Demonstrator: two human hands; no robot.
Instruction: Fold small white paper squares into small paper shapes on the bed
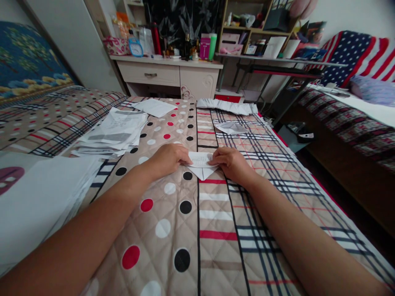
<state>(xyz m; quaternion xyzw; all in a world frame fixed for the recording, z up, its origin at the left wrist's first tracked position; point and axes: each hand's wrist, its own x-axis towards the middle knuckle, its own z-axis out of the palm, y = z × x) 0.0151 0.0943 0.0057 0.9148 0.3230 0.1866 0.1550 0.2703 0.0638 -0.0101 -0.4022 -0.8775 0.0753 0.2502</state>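
A small sheet of folded white paper (202, 158) with faint print lies in the middle of the quilted bedspread, its lower part coming to a point toward me. At its left end, my left hand (173, 158) pinches the fold with closed fingers. My right hand (230, 162) grips the opposite end, thumb on top of the paper. Beyond the hands rests another folded piece of paper (231, 128), and behind that a long row of pleated white paper (226, 107).
To the left are a stack of printed sheets (112, 129), a larger pile of white paper (40, 197) and a loose sheet (156, 107). A dresser (148, 74) stands past the bed's far edge. At right are a narrow desk (277, 61) and another bed (354, 119).
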